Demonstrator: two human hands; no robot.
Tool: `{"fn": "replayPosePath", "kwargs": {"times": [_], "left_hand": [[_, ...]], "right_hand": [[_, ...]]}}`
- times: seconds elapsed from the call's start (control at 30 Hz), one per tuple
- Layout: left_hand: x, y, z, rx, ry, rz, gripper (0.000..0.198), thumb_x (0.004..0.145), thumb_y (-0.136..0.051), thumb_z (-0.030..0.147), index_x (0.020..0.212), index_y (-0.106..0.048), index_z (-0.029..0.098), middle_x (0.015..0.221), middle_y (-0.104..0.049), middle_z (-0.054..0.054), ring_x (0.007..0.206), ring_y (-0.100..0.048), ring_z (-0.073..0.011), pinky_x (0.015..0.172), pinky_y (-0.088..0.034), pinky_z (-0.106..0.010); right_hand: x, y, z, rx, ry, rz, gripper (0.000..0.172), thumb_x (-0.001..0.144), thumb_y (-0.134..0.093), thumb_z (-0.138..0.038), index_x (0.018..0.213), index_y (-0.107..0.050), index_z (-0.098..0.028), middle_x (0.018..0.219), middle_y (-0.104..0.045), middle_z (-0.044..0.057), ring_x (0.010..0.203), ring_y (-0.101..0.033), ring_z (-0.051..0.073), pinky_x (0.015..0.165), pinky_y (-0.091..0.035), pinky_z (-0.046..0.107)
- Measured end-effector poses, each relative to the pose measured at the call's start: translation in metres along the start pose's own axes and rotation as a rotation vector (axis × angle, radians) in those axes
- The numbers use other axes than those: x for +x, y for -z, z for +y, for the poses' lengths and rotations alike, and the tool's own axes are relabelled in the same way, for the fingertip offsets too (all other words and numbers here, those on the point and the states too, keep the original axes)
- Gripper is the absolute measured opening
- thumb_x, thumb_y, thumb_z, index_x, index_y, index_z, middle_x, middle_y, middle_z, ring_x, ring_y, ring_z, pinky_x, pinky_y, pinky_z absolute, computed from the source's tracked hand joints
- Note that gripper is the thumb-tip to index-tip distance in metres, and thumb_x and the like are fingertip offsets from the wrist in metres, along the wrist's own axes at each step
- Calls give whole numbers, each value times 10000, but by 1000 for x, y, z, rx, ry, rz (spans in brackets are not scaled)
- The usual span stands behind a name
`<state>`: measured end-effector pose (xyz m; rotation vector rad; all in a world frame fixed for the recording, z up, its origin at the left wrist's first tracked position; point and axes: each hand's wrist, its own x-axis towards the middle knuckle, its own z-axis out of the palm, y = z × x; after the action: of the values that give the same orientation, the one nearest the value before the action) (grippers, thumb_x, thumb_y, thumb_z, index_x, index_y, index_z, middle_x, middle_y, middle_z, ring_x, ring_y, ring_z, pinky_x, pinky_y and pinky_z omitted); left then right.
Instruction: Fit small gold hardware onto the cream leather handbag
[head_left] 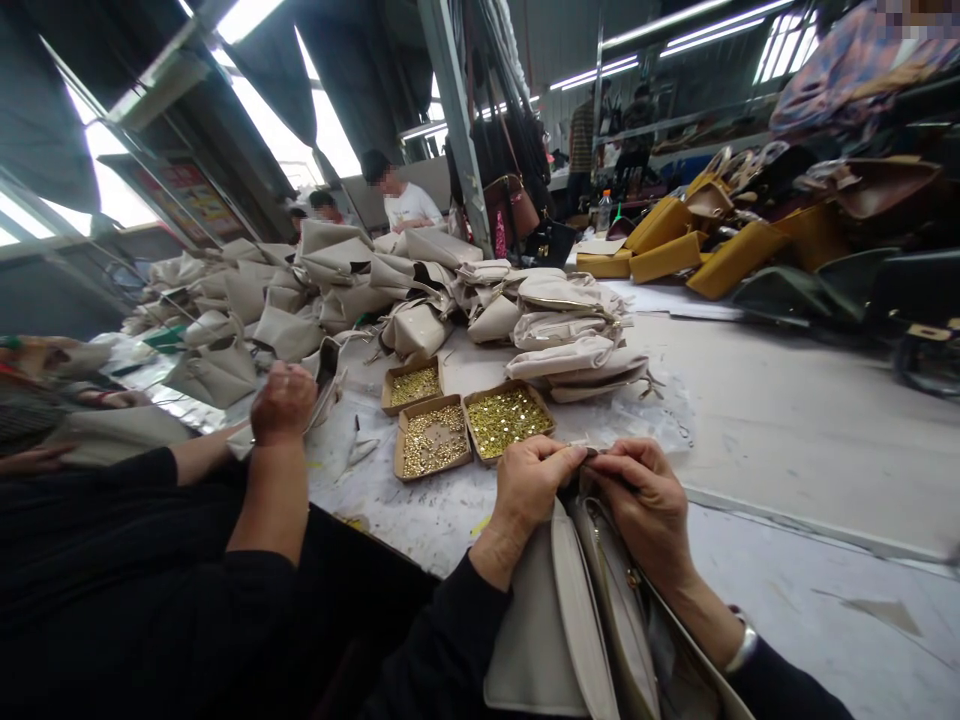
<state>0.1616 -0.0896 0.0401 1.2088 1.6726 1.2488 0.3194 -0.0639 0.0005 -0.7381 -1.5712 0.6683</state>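
A beige handbag [536, 620] with a zipper and gold-coloured metal fittings hangs at the table's front edge, its opening facing up. My left hand [525, 490] pinches the bag's upper edge between thumb and fingers. Close beside it, my right hand [645, 500] is closed on the same edge, thumb and fingertips almost meeting the left ones. Whatever small part may lie between the fingertips is hidden. Just beyond my hands stand shallow cardboard trays of small gold-coloured metal pieces: one on the right [471, 436], one at the front [400, 458] and one behind [385, 392].
Beige bags [570, 330] are stacked behind the trays, with a larger heap [330, 265] further left. To my left, a co-worker's arm [274, 490] reaches over the table among bags. Mustard-yellow bags [667, 255] and dark ones lie at the right. A metal post [457, 120] rises behind.
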Motion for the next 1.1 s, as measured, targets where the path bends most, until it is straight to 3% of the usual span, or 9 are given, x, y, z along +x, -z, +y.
{"fn": "replayPosePath", "kwargs": {"times": [0.37, 0.67, 0.93, 1.1], "left_hand": [[1, 0, 1, -7, 36, -2, 377, 772, -752, 541, 690, -777, 175, 605, -633, -2, 599, -524, -134, 585, -367, -266], [-2, 4, -1, -112, -27, -6, 358, 771, -750, 504, 686, -754, 156, 682, -624, -16, 648, -530, -132, 615, -387, -263], [-2, 6, -1, -143, -40, -20, 359, 770, -740, 492, 667, -739, 148, 689, -614, -24, 650, -528, -135, 619, -388, -271], [-1, 7, 2, -178, -18, -30, 367, 755, -744, 500, 663, -748, 145, 672, -611, -25, 653, -522, -136, 635, -396, -272]], "right_hand": [[0, -3, -4, -82, 36, 54, 114, 955, -700, -199, 921, -788, -262, 943, -586, 41, 870, -605, 215, 740, -537, 340], [8, -1, -7, -20, -19, -48, 75, 928, -755, -246, 872, -801, -264, 945, -600, 45, 860, -605, 217, 739, -537, 348], [4, -8, -8, 20, -90, 37, 26, 899, -780, -251, 899, -754, -248, 989, -607, 33, 927, -599, 216, 814, -520, 343], [5, -7, -4, 173, -287, -1, 262, 826, -844, -318, 985, -651, -237, 989, -656, 12, 902, -636, 217, 816, -522, 337]]}}
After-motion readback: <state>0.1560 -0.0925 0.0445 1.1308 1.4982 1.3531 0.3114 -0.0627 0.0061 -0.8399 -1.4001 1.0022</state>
